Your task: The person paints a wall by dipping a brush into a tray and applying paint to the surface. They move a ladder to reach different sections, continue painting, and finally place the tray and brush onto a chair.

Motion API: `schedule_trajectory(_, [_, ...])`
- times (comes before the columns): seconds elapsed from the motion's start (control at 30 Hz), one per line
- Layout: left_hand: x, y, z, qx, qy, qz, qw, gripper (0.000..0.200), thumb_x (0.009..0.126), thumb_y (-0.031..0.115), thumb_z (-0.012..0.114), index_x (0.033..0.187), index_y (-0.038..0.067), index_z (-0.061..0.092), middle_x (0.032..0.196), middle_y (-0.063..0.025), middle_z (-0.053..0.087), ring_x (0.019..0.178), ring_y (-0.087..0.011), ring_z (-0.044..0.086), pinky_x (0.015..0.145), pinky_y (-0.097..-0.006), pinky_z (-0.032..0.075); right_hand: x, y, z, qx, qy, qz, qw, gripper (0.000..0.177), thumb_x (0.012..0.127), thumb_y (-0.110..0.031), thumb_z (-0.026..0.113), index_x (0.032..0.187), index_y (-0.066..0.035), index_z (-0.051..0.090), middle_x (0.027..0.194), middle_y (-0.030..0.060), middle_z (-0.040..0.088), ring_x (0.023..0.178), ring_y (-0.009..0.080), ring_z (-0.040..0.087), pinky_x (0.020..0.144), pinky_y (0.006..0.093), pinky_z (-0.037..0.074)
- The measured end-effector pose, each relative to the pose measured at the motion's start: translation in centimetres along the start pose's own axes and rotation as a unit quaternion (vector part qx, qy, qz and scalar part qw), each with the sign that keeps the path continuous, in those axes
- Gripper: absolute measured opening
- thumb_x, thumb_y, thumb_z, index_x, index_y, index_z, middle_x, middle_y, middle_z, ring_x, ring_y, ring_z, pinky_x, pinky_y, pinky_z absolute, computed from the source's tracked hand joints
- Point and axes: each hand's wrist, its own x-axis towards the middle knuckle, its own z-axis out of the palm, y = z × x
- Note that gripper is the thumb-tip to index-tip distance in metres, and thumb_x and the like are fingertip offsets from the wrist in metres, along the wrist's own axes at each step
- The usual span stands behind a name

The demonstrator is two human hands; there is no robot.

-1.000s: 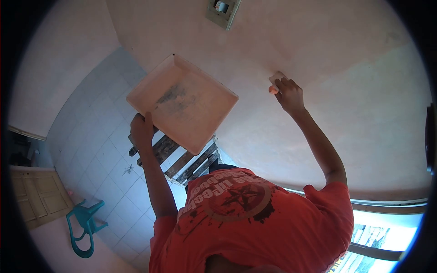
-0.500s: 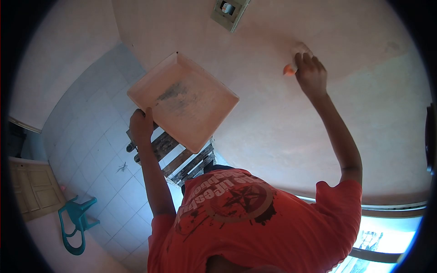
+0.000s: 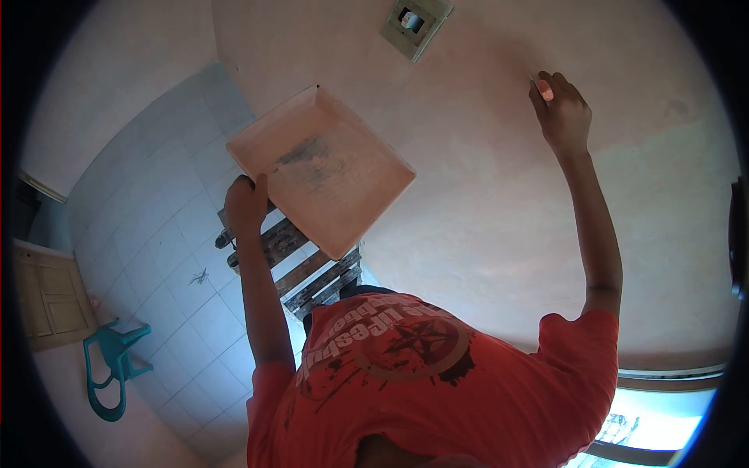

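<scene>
My left hand point(image 3: 246, 204) grips the near left edge of a shallow, square, pinkish-tan tray point(image 3: 367, 168), thumb over the rim. The tray hangs out in front of my body beside the wall, with a dark grey smudge on its inner face. Up at the right, my right hand point(image 3: 563, 113) is closed around a small tool with an orange-pink end point(image 3: 545, 90). A thin edge of it shows near the fingertips; most of it is hidden in my fingers, so its kind cannot be told. That hand is close to the pinkish wall point(image 3: 468, 179).
A wall box point(image 3: 394, 33) with a white fitting is set into the wall above. Dark wooden slats point(image 3: 285, 243) lie beneath the tray. On the tiled floor point(image 3: 168, 242) stands a teal plastic chair point(image 3: 117, 355), near a wooden door point(image 3: 55, 296). A window point(image 3: 655, 413) is at lower right.
My right hand has moved up and right along the wall, turning so the orange-pink end shows between the fingers. The tray stays in my left hand. The view has shifted slightly.
</scene>
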Motion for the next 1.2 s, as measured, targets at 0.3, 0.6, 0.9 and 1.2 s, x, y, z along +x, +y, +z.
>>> schedule_trajectory(0.3, [-0.2,0.0,-0.1,-0.009,0.016,0.014,1.0,0.048,0.088,0.042,0.058,0.078,-0.004,0.065,0.08,-0.025,0.066,0.079,-0.0441,0.064,0.073,-0.0512,0.05,-10.2,-7.6,9.2,0.098,-0.122,-0.079,0.984,0.018,0.08,-0.018,0.074,0.093,-0.01,0.065,0.078,0.0047,0.061,0.067,0.0236,0.064,0.056,0.0378,0.054])
schedule_trajectory(0.6, [-0.2,0.3,-0.2,-0.006,0.007,-0.003,1.0,0.047,0.088,0.041,0.057,0.079,-0.004,0.065,0.08,-0.0249,0.066,0.077,-0.0435,0.065,0.072,-0.051,0.05,-2.0,-2.2,4.3,0.094,-0.061,0.054,0.992,0.015,0.081,-0.019,0.073,0.091,-0.012,0.065,0.078,0.0037,0.061,0.067,0.0228,0.063,0.054,0.0366,0.052])
schedule_trajectory(0.9, [0.0,-0.1,0.2,-0.003,0.004,-0.003,1.0,0.046,0.089,0.04,0.056,0.08,-0.004,0.064,0.079,-0.025,0.065,0.076,-0.0429,0.065,0.07,-0.0501,0.05,-10.6,-8.7,13.0,0.135,-0.116,-0.087,0.98,0.013,0.075,-0.011,0.073,0.085,-0.01,0.065,0.08,0.0061,0.059,0.068,0.0243,0.064,0.058,0.0379,0.055])
schedule_trajectory(1.2, [0.1,0.0,0.2,-0.01,0.001,-0.019,1.0,0.045,0.088,0.036,0.056,0.082,-0.008,0.065,0.074,-0.0268,0.064,0.068,-0.0392,0.064,0.065,-0.0462,0.049,-12.3,-9.0,14.8,0.434,-0.159,0.235,0.855,0.022,0.086,-0.016,0.073,0.105,-0.005,0.07,0.086,0.0069,0.069,0.07,0.0193,0.065,0.06,0.032,0.052])
